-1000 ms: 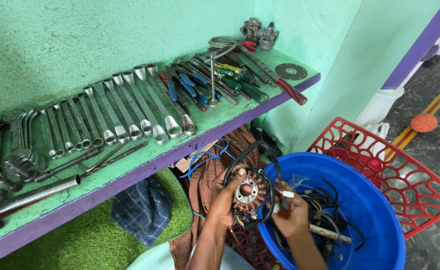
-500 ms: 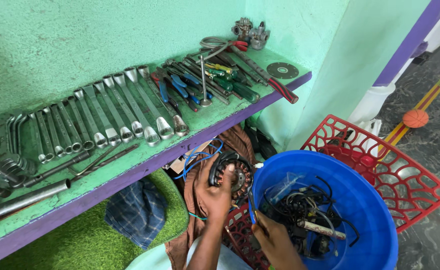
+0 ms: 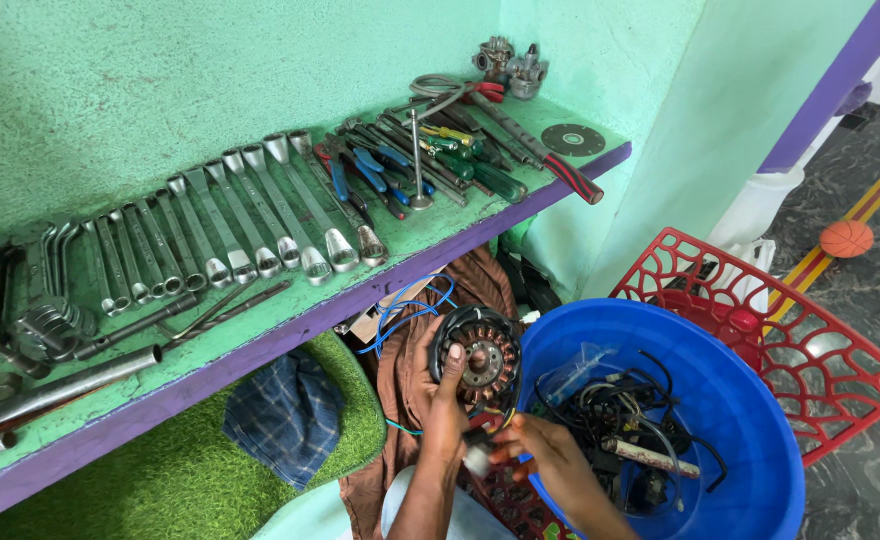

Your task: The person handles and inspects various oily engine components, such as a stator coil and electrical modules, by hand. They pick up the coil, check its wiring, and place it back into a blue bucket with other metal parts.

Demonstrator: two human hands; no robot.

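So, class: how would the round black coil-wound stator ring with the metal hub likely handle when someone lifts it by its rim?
The round black coil-wound stator ring is probably rigid and heavy for its size, given its metal hub and windings. Its trailing wires look floppy and could snag. The left hand pinching the rim suggests a firm grip is needed.
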